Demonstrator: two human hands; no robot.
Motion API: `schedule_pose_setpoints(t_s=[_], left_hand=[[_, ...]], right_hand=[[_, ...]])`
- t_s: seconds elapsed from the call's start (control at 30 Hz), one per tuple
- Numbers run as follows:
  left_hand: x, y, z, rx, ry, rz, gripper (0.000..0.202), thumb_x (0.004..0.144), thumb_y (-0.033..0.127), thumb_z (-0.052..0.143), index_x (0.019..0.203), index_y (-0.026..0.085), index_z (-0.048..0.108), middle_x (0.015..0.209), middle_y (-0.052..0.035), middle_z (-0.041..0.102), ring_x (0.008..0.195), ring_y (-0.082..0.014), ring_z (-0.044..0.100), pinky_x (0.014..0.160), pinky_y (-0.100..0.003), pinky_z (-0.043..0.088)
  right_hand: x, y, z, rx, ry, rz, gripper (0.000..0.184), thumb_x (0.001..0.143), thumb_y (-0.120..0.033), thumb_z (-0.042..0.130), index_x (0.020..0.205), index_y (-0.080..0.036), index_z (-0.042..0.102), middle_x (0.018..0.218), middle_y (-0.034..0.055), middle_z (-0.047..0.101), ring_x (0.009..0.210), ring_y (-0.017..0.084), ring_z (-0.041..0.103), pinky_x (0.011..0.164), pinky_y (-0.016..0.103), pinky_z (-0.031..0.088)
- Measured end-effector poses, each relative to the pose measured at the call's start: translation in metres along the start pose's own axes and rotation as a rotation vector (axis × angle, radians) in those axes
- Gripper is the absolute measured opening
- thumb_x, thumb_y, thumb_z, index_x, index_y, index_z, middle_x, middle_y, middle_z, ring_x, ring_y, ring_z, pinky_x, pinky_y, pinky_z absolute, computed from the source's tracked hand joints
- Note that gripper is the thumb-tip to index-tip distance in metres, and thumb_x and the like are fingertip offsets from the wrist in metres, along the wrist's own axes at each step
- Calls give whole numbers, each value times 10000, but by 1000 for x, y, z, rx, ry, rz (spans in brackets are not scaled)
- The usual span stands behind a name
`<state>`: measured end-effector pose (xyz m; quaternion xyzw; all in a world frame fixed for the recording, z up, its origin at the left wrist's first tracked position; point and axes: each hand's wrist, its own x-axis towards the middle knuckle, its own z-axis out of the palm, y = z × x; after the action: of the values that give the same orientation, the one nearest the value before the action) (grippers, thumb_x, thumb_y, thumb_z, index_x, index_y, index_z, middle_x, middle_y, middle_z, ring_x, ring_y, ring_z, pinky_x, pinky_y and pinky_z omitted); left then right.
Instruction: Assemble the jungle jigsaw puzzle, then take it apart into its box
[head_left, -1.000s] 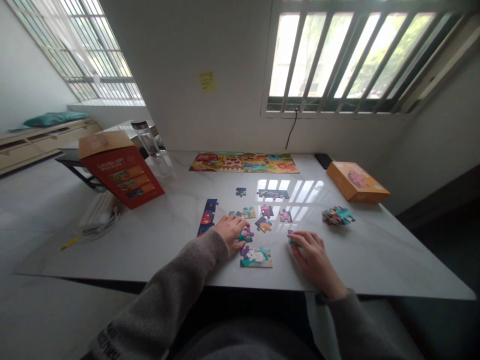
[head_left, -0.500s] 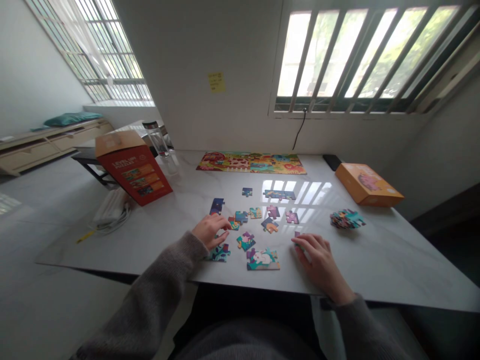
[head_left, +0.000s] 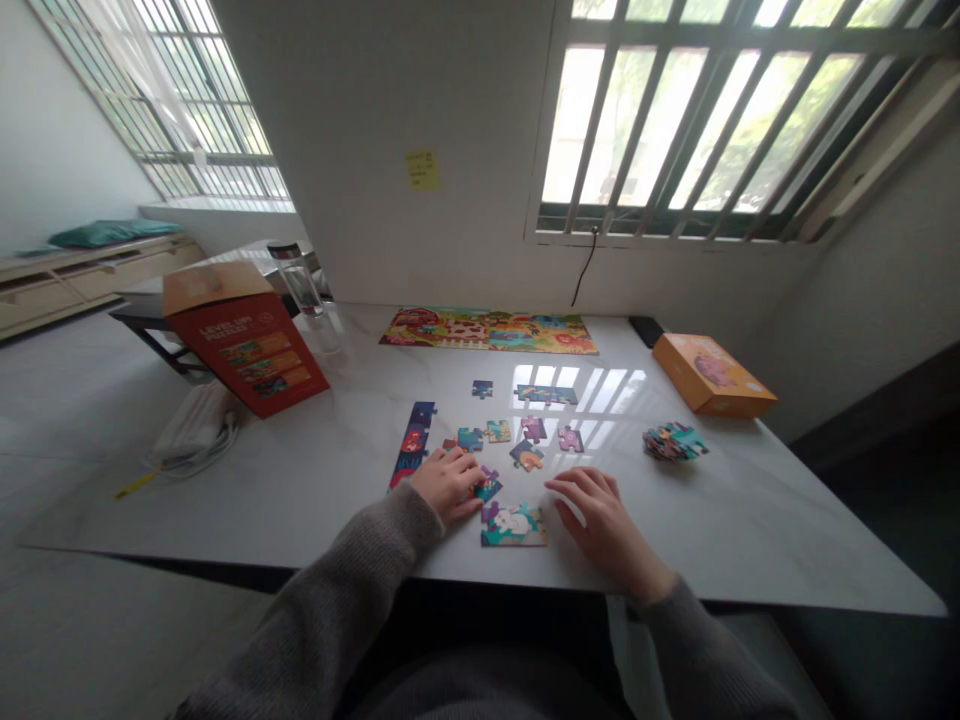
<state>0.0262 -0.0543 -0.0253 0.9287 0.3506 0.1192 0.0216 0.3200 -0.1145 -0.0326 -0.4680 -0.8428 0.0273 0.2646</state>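
Observation:
My left hand (head_left: pixel 452 487) lies palm down with fingers stretched out, over the left side of the loose jigsaw pieces. Its fingertips touch or nearly touch a teal and purple puzzle piece (head_left: pixel 490 488), which they partly cover. Just below is a joined block with a white rabbit (head_left: pixel 513 524). To the right of that block, my right hand (head_left: pixel 596 515) hovers or rests with thumb and fingers apart; nothing shows between them. A dark blue joined strip (head_left: pixel 414 440) stands left of my left hand, its lower end close to the sleeve.
Loose pieces, such as an orange and blue one (head_left: pixel 526 455), lie mid-table. Beyond are a joined blue strip (head_left: pixel 547 394) and a finished farm puzzle (head_left: pixel 489 331). A piece stack (head_left: pixel 674 441) and orange box (head_left: pixel 712 374) sit right; a red box (head_left: pixel 251 345) and bottle (head_left: pixel 298 283) left.
My left hand has moved right, off the dark blue strip, uncovering more of it. My right hand has come left toward the rabbit block; the purple piece at its fingertips no longer shows.

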Motion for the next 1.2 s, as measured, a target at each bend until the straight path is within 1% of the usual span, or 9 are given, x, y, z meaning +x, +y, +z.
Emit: schedule_pose_setpoints(t_s=[0.1,0.2,0.33,0.43,0.53,0.63,0.77,0.97,1.2], left_hand=[[8,-2,5,24,29,10,177,882,273,630,1048,228,674,1081,-54,683,999,-252,564,863,-394,410],[13,-5,10,18,80,35,189,931,229,552,1075,242,674,1122,-37,705,1012,-237,572,897,-398,400],[14,-11,11,20,167,49,231,926,173,525,1089,233,678,1133,-42,718,997,-236,594,843,-393,406],[12,-16,8,-12,295,46,210,895,167,559,1063,208,678,1081,-59,720,985,-241,607,832,-388,415],[9,-19,5,-69,459,-7,156,900,162,555,986,202,679,976,-54,719,922,-224,617,819,-374,424],[7,-20,0,-143,583,-82,149,909,154,539,944,206,674,914,-41,708,870,-205,621,810,-364,429],[3,-18,-15,-242,680,-228,140,923,189,524,930,200,663,886,-37,699,864,-201,631,825,-360,441],[-8,-29,-35,-229,658,-309,146,917,222,528,933,202,672,896,-35,704,865,-207,637,829,-360,443],[-21,-51,-22,-337,667,-389,163,914,253,531,925,208,687,892,-37,700,854,-201,638,786,-336,477]], right_hand=[[4,21,-7,-19,-5,39,251,962,-194,512,1169,-242,645,1133,88,682,1092,264,569,936,439,412],[16,51,-12,-45,-5,101,253,957,-188,488,1135,-238,662,1113,90,690,1050,267,582,904,427,435],[40,87,-9,-67,-36,138,277,940,-219,499,1165,-213,660,1128,103,679,1055,272,579,908,402,463],[54,101,-4,-105,-66,201,349,910,-266,554,1242,-190,628,1175,124,662,1111,284,569,923,402,464],[63,104,-1,-144,-117,267,354,904,-301,575,1238,-201,637,1181,121,661,1116,292,569,903,402,463],[70,100,0,-145,-138,270,302,924,-303,555,1185,-202,670,1163,122,664,1086,294,569,889,402,458],[85,80,10,-64,-93,157,271,934,-224,535,1164,-205,678,1151,113,674,1064,276,558,926,408,440],[117,28,32,17,-177,-20,248,948,-234,564,1173,-208,666,1154,101,678,1098,272,537,954,423,401],[143,-7,41,25,-227,-119,253,970,-256,541,1187,-194,656,1148,107,672,1062,257,542,923,396,389]])
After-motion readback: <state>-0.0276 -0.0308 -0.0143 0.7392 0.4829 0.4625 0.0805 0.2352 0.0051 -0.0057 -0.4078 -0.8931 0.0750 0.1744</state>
